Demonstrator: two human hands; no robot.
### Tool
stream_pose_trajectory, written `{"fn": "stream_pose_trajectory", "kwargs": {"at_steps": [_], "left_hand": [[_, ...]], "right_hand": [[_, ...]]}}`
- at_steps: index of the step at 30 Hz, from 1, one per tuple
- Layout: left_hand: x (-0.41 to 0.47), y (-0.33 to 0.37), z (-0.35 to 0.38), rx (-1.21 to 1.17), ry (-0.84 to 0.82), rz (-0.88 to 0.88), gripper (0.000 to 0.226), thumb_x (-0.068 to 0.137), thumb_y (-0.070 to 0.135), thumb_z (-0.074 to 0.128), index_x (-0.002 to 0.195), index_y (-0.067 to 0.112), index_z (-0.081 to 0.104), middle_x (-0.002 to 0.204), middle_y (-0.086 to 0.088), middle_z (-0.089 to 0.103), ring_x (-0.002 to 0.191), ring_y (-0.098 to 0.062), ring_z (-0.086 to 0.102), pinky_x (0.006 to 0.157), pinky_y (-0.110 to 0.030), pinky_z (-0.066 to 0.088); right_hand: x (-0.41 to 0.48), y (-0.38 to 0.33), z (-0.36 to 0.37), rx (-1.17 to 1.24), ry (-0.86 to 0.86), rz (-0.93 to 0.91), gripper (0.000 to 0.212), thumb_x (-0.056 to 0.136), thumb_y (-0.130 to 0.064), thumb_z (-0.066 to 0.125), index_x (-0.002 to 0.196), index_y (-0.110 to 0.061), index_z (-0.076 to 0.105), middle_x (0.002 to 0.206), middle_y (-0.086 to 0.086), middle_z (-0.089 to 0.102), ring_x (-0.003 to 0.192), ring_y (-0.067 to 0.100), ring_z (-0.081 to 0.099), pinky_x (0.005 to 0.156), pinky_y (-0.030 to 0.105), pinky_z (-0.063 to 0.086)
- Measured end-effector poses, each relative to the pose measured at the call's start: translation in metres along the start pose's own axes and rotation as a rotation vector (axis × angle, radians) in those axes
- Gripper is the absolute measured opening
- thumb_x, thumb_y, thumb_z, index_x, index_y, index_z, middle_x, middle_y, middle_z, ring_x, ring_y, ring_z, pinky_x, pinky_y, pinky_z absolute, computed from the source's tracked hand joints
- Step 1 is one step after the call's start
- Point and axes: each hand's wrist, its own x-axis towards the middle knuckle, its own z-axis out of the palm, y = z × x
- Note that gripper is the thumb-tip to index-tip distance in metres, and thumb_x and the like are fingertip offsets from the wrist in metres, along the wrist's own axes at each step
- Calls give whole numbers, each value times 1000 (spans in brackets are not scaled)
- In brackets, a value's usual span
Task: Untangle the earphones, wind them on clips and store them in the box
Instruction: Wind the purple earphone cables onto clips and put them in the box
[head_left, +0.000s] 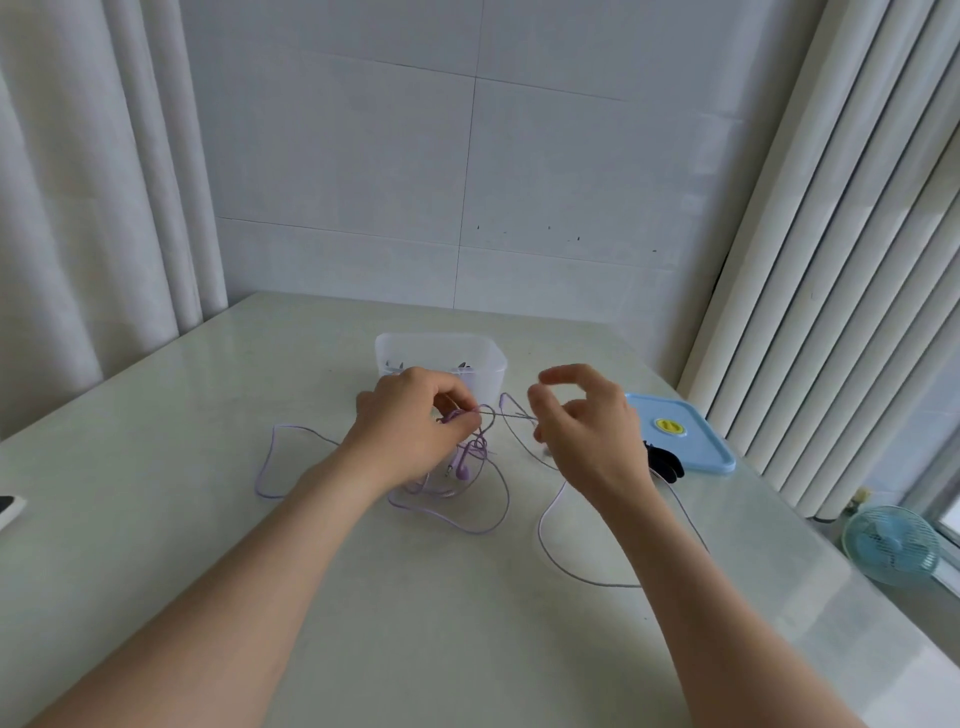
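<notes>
Purple earphones lie tangled on the pale table, their cable looping left, forward and right. My left hand pinches a knotted bit of the cable just above the tangle. My right hand pinches a strand of the same cable, pulled taut between the two hands, with its other fingers spread. Behind the hands stands a clear plastic box with dark items inside. A black clip lies to the right, partly hidden by my right wrist.
A blue lid with a yellow mark lies right of the box. A small blue fan stands beyond the table's right edge. A dark-and-white object sits at the left edge. Curtains hang on both sides.
</notes>
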Motion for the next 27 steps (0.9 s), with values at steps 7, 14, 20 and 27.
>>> {"fn": "stream_pose_trajectory", "kwargs": {"at_steps": [7, 14, 20, 27], "left_hand": [[0, -3, 1, 202, 43, 114, 10, 94, 45, 71, 99, 36, 72, 93, 15, 67, 96, -14, 57, 90, -37, 43], [0, -3, 1, 219, -158, -25, 14, 92, 45, 67, 88, 33, 73, 81, 25, 72, 86, -4, 64, 95, -40, 53], [-3, 3, -4, 153, -242, -70, 9, 88, 40, 65, 92, 36, 71, 71, 30, 71, 85, 0, 66, 93, -41, 55], [-2, 2, -2, 132, -248, -93, 13, 96, 42, 59, 90, 36, 69, 70, 26, 70, 78, -2, 62, 95, -45, 53]], "right_hand": [[-1, 4, 8, -437, 29, -306, 7, 90, -52, 75, 92, -45, 77, 84, -14, 46, 92, 17, 42, 79, 34, 20], [0, 8, 7, -347, -30, -278, 7, 90, -32, 76, 84, -34, 77, 102, -16, 61, 100, 11, 51, 91, 34, 32], [3, 8, 14, -115, -79, -187, 12, 100, -17, 59, 91, -21, 66, 61, 2, 69, 65, 22, 62, 65, 35, 49], [-5, -5, 8, 316, -125, -51, 13, 99, -12, 53, 94, -8, 65, 79, 2, 77, 78, 18, 73, 73, 38, 57]]}}
